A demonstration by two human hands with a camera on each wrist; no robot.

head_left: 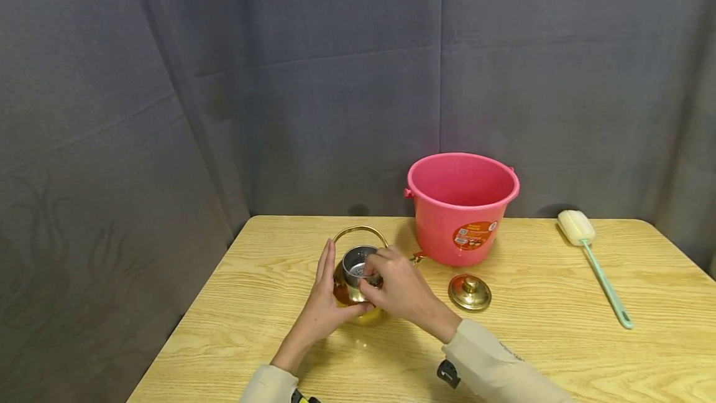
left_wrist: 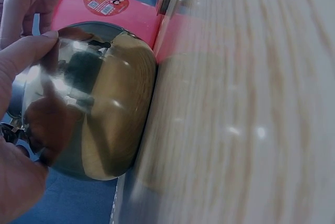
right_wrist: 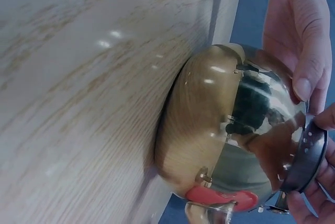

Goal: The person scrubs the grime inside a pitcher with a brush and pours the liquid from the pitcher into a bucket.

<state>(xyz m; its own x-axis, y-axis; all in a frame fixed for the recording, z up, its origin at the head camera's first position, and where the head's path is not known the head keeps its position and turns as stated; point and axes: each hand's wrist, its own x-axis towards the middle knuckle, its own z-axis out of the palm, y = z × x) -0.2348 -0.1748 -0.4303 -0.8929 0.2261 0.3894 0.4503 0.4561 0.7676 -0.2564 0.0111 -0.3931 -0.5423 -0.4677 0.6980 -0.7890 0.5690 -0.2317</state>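
A shiny gold-coloured teapot [head_left: 369, 318] stands on the table with its looped handle [head_left: 360, 229] raised. My left hand [head_left: 321, 313] holds its body from the left, the thumb across the front and the fingers along the side. With thumb and fingers, my right hand [head_left: 396, 286] pinches the rim of a steel tea strainer [right_wrist: 309, 153]. The strainer sits in the teapot's mouth, and small holes show in its bottom in the head view. To the right lies the teapot's gold lid [head_left: 470, 293], knob up.
A pink bucket [head_left: 455, 235] with a round red label stands behind the lid, close to the teapot's spout [head_left: 417, 258]. Farther right lies a sponge brush [head_left: 577, 227] with a long green handle. Grey cloth [head_left: 335, 111] hangs behind the wooden table [head_left: 240, 310].
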